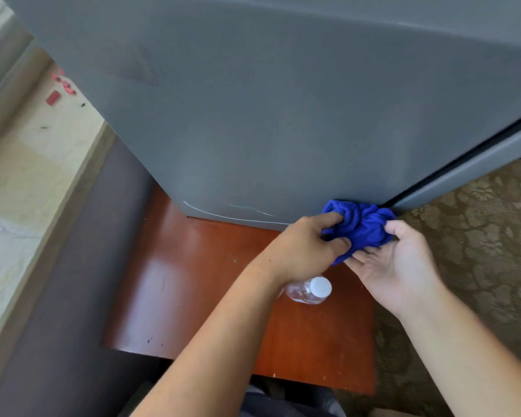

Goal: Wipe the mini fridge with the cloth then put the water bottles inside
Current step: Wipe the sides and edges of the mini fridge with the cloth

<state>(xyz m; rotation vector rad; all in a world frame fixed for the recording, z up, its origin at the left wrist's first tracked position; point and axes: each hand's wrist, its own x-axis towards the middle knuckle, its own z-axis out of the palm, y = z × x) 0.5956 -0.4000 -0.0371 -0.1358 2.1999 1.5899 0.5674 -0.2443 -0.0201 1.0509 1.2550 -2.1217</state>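
nearest, on the red-brown counter, one water bottle lies on its side w/ white cap toward the camera, body partly hidden under the left forearm, so can't tell if it's full; only 1 bottle in view, any others are out of shot or covered. just past it the left hand has its grip clamped on the blue cloth, fingers curled into the bunched fabric; right hand lies palm up w/ fingers straight under the cloth, grip apart, thumb at the cloth's right edge. cloth sits at the bottom corner of the mini fridge, touching it by the lower end of the door seam. my read: wiping stage, loading not begun, door looks closed or nearly so, bottle not yet put in. how much of the fridge is wiped can't be told; faint smudges and pale scratches show on the grey side. fridge top and most of the door are cut off, inside hidden. patterned carpet at right; far left a pale ledge w/ small red bits, too blurred to id
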